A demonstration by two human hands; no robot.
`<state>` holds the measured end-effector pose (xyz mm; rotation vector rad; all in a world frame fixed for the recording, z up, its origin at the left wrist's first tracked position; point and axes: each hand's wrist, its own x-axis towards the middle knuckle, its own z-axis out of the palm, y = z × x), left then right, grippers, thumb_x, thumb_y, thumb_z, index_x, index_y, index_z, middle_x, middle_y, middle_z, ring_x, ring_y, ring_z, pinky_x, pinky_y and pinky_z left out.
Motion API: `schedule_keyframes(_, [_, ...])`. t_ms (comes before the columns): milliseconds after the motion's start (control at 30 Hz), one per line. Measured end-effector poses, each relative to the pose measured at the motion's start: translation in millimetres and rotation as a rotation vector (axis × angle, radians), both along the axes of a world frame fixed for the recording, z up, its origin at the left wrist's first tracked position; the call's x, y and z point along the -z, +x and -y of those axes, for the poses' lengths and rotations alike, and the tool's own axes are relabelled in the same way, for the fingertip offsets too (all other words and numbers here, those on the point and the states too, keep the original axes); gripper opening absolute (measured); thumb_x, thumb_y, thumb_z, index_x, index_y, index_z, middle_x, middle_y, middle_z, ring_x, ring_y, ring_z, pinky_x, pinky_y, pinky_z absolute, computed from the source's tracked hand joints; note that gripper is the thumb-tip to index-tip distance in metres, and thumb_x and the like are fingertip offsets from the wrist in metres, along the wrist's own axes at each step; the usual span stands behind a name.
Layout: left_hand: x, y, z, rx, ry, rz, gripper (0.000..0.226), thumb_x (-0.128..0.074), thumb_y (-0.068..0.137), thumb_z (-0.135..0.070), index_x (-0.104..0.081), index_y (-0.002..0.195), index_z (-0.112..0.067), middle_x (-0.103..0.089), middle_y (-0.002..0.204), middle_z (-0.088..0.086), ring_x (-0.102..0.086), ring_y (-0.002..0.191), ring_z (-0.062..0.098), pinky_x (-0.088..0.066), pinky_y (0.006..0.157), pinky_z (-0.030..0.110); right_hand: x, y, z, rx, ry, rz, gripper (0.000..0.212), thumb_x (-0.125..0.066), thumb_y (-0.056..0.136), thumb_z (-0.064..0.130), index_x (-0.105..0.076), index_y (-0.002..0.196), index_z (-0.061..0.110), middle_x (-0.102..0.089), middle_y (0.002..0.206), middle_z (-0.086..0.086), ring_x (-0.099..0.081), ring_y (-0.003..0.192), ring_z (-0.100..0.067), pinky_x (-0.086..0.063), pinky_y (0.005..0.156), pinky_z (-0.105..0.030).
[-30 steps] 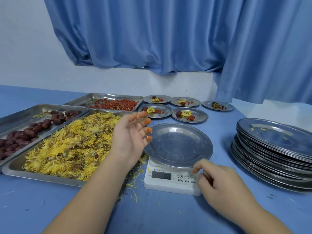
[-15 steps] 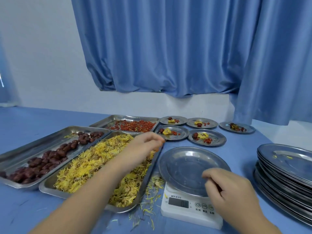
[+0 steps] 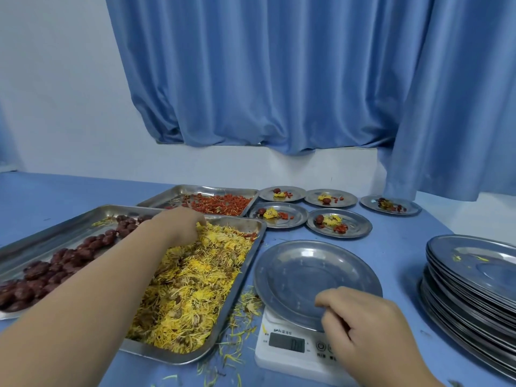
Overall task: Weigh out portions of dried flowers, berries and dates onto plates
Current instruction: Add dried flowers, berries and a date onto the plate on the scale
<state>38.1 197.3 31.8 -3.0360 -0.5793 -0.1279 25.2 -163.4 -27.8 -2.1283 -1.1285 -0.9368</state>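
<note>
Head view shows a blue worktop with three steel trays on the left and a white digital scale at the near centre. An empty plate sits on the scale.

The right hand is at the near rim of that plate. Its fingers are curled over the rim and grip it, and the hand covers part of the scale's buttons.

The left hand reaches across to the far end of the flower tray. It is knuckles up, with the fingertips sunk in the yellow dried flowers. I cannot tell whether it has a pinch of them, since the fingertips are hidden.

Left of that tray lies the date tray, with the dark red dates mostly at its near end. Beyond both stands the berry tray, holding orange-red berries.

Right of the berry tray, at the far side, are five filled plates, each holding a little of all three. A tall stack of plates stands at the right edge. Loose petals lie scattered on the worktop between the flower tray and the scale. Blue curtains hang behind.
</note>
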Motion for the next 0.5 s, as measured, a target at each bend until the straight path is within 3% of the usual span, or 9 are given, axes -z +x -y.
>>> schedule_keyframes(200, [3.1, 2.8, -14.7, 0.016, 0.035, -0.004, 0.035, -0.059, 0.09, -0.02, -0.059, 0.124, -0.027, -0.062, 0.126, -0.004, -0.058, 0.103, 0.013, -0.05, 0.087, 0.03, -3.2, -1.5, -2.6, -0.024, -0.023, 0.046, 0.024, -0.043, 0.07, 0.018, -0.065, 0.062, 0.021, -0.045, 0.048, 0.007, -0.041, 0.04, -0.014, -0.031, 0.035, -0.021])
schedule_keyframes(333, [-7.1, 1.9, -20.4, 0.082, 0.013, 0.023, 0.014, -0.064, 0.088, -0.029, -0.063, 0.102, -0.03, -0.058, 0.098, -0.012, -0.053, 0.086, 0.005, -0.04, 0.074, 0.022, -1.8, -2.4, -2.2, -0.035, -0.033, 0.019, 0.022, -0.043, 0.071, 0.018, -0.064, 0.063, 0.021, -0.045, 0.048, 0.006, -0.042, 0.041, -0.014, -0.032, 0.036, -0.021])
schedule_keyframes(400, [-15.5, 0.4, -21.5, 0.095, -0.051, 0.092, 0.004, -0.064, 0.088, -0.032, -0.06, 0.089, -0.031, -0.059, 0.091, -0.013, -0.052, 0.08, 0.002, -0.037, 0.064, 0.021, -1.6, -2.7, -1.9, -0.02, -0.051, 0.005, 0.022, -0.043, 0.071, 0.019, -0.063, 0.064, 0.022, -0.047, 0.05, 0.006, -0.043, 0.042, -0.014, -0.033, 0.036, -0.021])
schedule_keyframes(500, [-27.8, -6.5, -22.5, 0.106, -0.249, 0.194, 0.014, -0.062, 0.09, -0.036, -0.065, 0.081, -0.025, -0.064, 0.084, -0.007, -0.059, 0.079, 0.011, -0.039, 0.063, 0.023, -1.2, -2.9, -0.6, -0.021, -0.04, -0.025, 0.022, -0.043, 0.072, 0.019, -0.063, 0.065, 0.021, -0.05, 0.052, 0.006, -0.047, 0.044, -0.015, -0.039, 0.036, -0.025])
